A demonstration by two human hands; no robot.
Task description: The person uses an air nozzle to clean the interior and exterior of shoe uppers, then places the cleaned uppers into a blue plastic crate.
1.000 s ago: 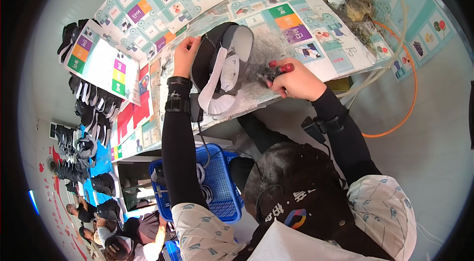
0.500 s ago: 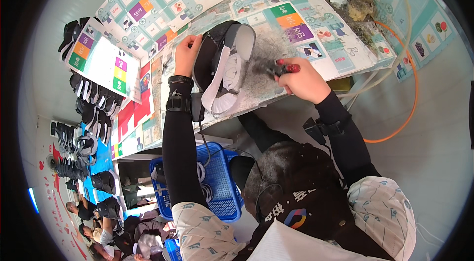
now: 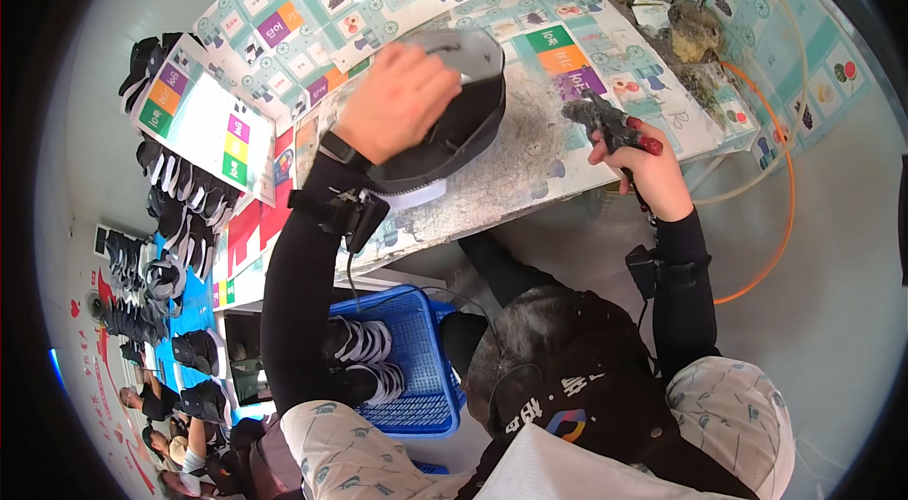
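Left of the left grip (image 3: 402, 103), rows of dark shoes (image 3: 180, 183); below it, a blue basket (image 3: 430, 396). Left grip bent over the dark shoe upper (image 3: 473, 136), undersides of the fingers hidden; cannot tell whether clamped. Upper sits under and just right of that grip, above the tabletop (image 3: 534, 169), long axis slanting lower left to upper right, grey-lined end away from the wearer; toe direction unclear. Farther right, spray gun (image 3: 613, 124) clamped in right grip (image 3: 654, 171), nozzle end pointing up-left.
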